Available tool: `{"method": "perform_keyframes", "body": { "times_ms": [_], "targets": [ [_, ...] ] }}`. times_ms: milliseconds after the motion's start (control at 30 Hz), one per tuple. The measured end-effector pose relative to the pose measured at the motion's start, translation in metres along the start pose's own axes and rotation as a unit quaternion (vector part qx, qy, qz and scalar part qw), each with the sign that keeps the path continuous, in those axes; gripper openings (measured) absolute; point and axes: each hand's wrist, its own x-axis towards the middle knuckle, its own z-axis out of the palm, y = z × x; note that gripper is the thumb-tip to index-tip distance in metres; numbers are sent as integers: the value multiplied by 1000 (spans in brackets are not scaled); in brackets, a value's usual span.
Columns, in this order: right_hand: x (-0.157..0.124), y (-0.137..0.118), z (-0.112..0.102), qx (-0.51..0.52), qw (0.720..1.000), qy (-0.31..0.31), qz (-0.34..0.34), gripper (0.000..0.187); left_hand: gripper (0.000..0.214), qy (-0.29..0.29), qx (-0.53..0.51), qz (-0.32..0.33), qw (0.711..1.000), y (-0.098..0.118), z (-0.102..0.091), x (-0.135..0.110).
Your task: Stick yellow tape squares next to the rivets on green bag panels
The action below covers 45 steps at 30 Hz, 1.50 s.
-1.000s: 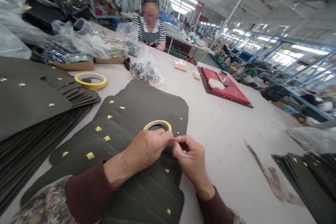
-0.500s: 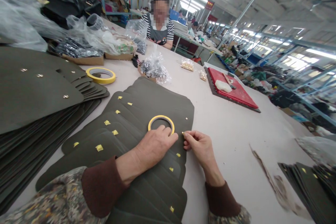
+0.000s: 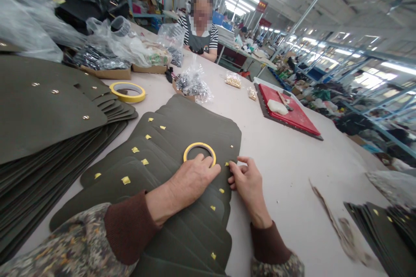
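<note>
Several dark green leather pieces lie fanned out on the table in front of me, each with small yellow tape squares near its edges. A yellow tape roll lies flat on the top piece. My left hand rests palm down on the pieces, fingers loosely flat, fingertips touching the roll's near rim. My right hand lies just right of it, fingers stretched out and pressing beside a yellow tape bit at the piece's right edge.
A tall stack of green pieces with metal snaps fills the left. Beyond lie a second tape roll, plastic bags of hardware and a red mat. Another dark stack sits at the right. A person in stripes sits across.
Both hands came down from pulling tape together above the roll. The left now rests at the roll, and the right went from pinching a tape bit to pressing it onto the piece's edge.
</note>
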Motion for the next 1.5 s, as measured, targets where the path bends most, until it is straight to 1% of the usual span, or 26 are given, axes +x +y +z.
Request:
{"method": "perform_keyframes", "body": {
  "times_ms": [33, 100, 233, 367, 467, 533, 567, 600, 633, 700, 733, 767, 833, 900, 967, 1033, 1067, 1100, 1133, 1167, 1233, 1267, 1300, 1367, 1433, 1500],
  "targets": [
    [-1, 2, -1, 11, 1000, -4, 5, 37, 11, 0, -2, 0, 1000, 0, 0, 0],
    [-4, 6, -2, 5, 1000, -14, -7, 33, 11, -3, -4, -2, 1000, 0, -2, -1],
    [-3, 6, 1, -83, 994, -2, -77, 29, 11, -7, -4, -8, 1000, -1, -1, -1],
    [-1, 1, 7, -175, 973, 24, -150, 24, 13, -11, -7, -3, 1000, -1, 1, -1],
    [0, -3, 9, -192, 965, 20, -176, 24, 14, -12, -11, -5, 1000, -1, 1, 0],
    [2, -4, 9, -184, 967, 9, -177, 25, 14, -10, -13, -10, 1000, -1, 1, -1],
    [3, -4, 9, -172, 971, 5, -165, 24, 14, -8, -15, -13, 1000, -1, 1, -1],
    [5, -4, 8, -152, 979, 0, -137, 24, 13, -7, -17, -14, 1000, -1, 1, -1],
    [8, -4, 8, -127, 988, -9, -93, 24, 13, -6, -20, -12, 1000, -1, 0, -2],
    [16, -2, 6, -57, 997, -41, 34, 32, 11, -6, -26, -10, 1000, -1, -1, -3],
    [21, -1, 6, -23, 994, -64, 89, 35, 10, -6, -28, -11, 1000, -1, -2, -3],
    [25, 1, 6, 5, 988, -84, 128, 36, 9, -5, -30, -11, 999, -1, -2, -4],
    [31, 2, 6, 30, 978, -117, 169, 37, 8, -2, -31, -16, 999, -1, -2, -6],
    [34, 2, 4, 12, 977, -131, 166, 37, 8, 4, -29, -19, 999, -1, -1, -7],
    [33, -2, 1, -65, 984, -119, 115, 36, 8, 13, -26, -16, 999, -2, -2, -8],
    [31, -9, -2, -162, 984, -71, 12, 35, 9, 27, -25, -6, 999, -2, -7, -8],
    [30, -14, -2, -201, 977, -50, -50, 34, 9, 39, -25, 1, 999, -2, -11, -9],
    [29, -20, 0, -230, 965, -44, -115, 31, 10, 54, -25, 8, 998, -1, -18, -9],
    [29, -27, 3, -252, 949, -55, -179, 28, 10, 71, -25, 14, 997, -1, -27, -11],
    [30, -34, 7, -275, 928, -83, -238, 25, 11, 89, -25, 20, 996, -1, -38, -13],
    [33, -48, 19, -337, 871, -151, -324, 21, 12, 120, -29, 16, 992, 0, -62, -23],
    [34, -54, 27, -372, 845, -167, -346, 21, 13, 133, -34, 5, 991, -1, -74, -31],
    [36, -59, 35, -405, 826, -169, -353, 21, 15, 145, -36, -16, 989, -2, -85, -40],
    [38, -67, 48, -453, 798, -169, -359, 24, 20, 185, -35, -62, 980, -5, -105, -65],
    [38, -72, 57, -472, 783, -174, -366, 26, 30, 237, -8, -113, 965, -8, -120, -96],
    [38, -73, 61, -470, 780, -186, -370, 27, 42, 252, 35, -137, 957, -14, -131, -129]
  ]
}}
